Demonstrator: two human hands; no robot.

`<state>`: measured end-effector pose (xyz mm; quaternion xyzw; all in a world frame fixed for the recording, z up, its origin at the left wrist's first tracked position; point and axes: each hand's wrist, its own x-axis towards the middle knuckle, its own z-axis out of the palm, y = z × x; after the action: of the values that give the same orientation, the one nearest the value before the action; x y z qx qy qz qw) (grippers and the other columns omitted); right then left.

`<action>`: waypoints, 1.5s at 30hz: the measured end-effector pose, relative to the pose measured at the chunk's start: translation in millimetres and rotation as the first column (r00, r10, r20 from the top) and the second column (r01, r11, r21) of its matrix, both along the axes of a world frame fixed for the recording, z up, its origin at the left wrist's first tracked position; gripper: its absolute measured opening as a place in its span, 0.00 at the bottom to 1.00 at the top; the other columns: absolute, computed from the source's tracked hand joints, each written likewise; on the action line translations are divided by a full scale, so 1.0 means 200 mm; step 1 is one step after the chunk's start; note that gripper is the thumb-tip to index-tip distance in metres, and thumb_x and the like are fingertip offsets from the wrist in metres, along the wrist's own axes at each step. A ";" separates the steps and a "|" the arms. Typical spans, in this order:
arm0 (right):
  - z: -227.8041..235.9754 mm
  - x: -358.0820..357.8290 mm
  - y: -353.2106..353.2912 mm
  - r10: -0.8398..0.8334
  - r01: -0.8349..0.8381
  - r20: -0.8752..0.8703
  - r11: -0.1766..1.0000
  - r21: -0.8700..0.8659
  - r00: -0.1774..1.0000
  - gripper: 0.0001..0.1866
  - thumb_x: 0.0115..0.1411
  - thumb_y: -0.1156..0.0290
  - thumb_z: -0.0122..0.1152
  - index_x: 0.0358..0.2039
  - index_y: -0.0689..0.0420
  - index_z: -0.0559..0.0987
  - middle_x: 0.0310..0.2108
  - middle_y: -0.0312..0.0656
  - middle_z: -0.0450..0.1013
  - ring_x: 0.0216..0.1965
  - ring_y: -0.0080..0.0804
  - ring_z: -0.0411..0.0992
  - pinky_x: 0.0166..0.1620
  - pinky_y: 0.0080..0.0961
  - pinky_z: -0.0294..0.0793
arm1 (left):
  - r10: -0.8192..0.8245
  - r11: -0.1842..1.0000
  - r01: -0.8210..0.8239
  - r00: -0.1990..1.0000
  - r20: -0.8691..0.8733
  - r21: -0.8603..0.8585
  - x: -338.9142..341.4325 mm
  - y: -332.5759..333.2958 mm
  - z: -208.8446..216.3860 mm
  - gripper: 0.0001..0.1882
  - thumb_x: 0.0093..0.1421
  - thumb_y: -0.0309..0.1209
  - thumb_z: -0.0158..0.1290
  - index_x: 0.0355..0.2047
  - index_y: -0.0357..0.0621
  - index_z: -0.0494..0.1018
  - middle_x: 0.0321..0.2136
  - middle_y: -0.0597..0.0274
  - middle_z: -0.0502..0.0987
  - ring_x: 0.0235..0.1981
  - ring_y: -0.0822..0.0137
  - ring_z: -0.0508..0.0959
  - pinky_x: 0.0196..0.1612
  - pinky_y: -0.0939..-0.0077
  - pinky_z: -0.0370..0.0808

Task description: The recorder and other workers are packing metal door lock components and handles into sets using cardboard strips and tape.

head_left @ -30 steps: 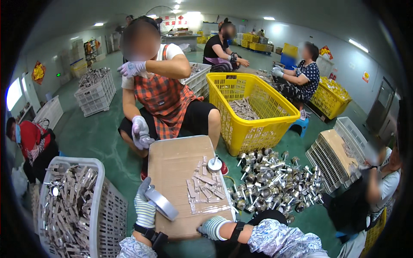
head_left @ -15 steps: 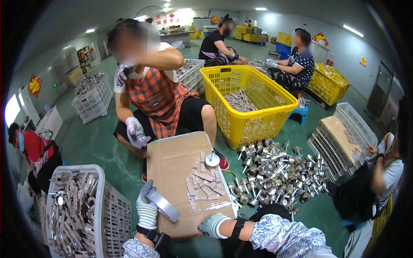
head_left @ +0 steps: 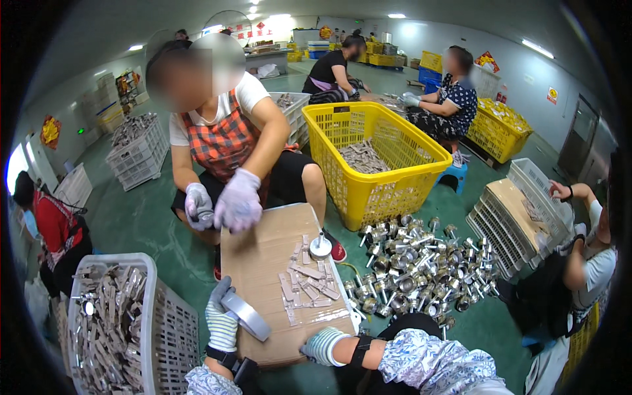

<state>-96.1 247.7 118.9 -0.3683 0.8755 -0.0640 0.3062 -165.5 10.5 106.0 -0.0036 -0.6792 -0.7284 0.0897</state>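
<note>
My left hand (head_left: 221, 318), in a striped glove with grey fingertips, is closed on a silver-grey ring (head_left: 245, 316) that looks like a roll of tape, tilted over the cardboard. Lower right of it, my right hand (head_left: 321, 346), in a striped glove, curls at the near edge of the cardboard-topped board (head_left: 260, 263); its fingertips are mostly hidden. Several flat grey metal strips (head_left: 309, 283) lie loosely across the board's right half. Beyond them, a round metal cup with a stem (head_left: 320, 247) stands near the board's right edge.
Opposite sits a person in a checked apron, gloved hands (head_left: 238, 201) over the board's far left corner. A white crate (head_left: 174, 329) of metal strips stands at left. At right lies a heap of stemmed metal cups (head_left: 421, 270), behind it a yellow basket (head_left: 368, 197). Other people sit around.
The person opposite has lowered the arm raised to the face and brought that gloved hand down beside the other. The person at far right has raised a hand. My hands hold almost the same pose.
</note>
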 end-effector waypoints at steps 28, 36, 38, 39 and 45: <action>-0.05 -0.01 0.03 0.059 -0.058 -0.023 0.998 0.021 0.998 0.12 0.58 0.65 0.51 0.40 0.55 0.75 0.36 0.51 0.76 0.39 0.51 0.75 0.39 0.43 0.74 | -0.083 0.996 0.080 0.994 -0.071 -0.037 -0.01 0.02 0.01 0.18 0.56 0.16 0.49 0.48 0.37 0.70 0.45 0.58 0.74 0.45 0.68 0.75 0.50 0.77 0.72; -0.03 -0.01 0.01 0.130 -0.128 -0.021 0.988 0.091 0.991 0.16 0.60 0.64 0.49 0.48 0.53 0.73 0.43 0.49 0.75 0.44 0.51 0.74 0.46 0.41 0.72 | -0.193 0.972 0.187 0.981 0.029 0.146 -0.05 0.02 -0.04 0.25 0.50 0.16 0.51 0.51 0.41 0.72 0.44 0.60 0.77 0.45 0.69 0.76 0.51 0.76 0.71; -0.13 -0.04 0.04 0.101 -0.101 -0.009 0.994 0.038 0.995 0.19 0.60 0.58 0.52 0.49 0.51 0.74 0.41 0.52 0.74 0.42 0.54 0.73 0.43 0.38 0.72 | -0.182 0.975 0.174 0.982 0.046 0.138 -0.07 0.03 -0.11 0.22 0.54 0.17 0.48 0.51 0.43 0.72 0.45 0.62 0.77 0.45 0.71 0.75 0.50 0.77 0.71; -0.19 -0.05 0.06 0.121 -0.120 -0.009 0.991 0.053 0.993 0.19 0.60 0.58 0.52 0.49 0.51 0.74 0.41 0.52 0.74 0.42 0.54 0.73 0.43 0.38 0.72 | -0.202 0.969 0.194 0.979 0.038 0.150 -0.07 0.03 -0.11 0.21 0.58 0.17 0.43 0.51 0.46 0.73 0.45 0.65 0.77 0.45 0.73 0.75 0.49 0.78 0.71; -0.16 -0.08 0.00 0.116 -0.117 0.042 0.992 0.040 0.992 0.20 0.60 0.55 0.50 0.47 0.54 0.75 0.41 0.54 0.74 0.44 0.55 0.71 0.46 0.38 0.71 | -0.218 0.972 0.212 0.974 0.053 0.105 -0.08 0.04 -0.02 0.22 0.53 0.19 0.48 0.50 0.43 0.73 0.42 0.64 0.77 0.42 0.70 0.74 0.49 0.76 0.70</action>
<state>-112.5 248.7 86.1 -0.4109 0.8475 -0.0347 0.3343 -181.6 18.1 102.0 -0.0492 -0.6407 -0.7661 -0.0116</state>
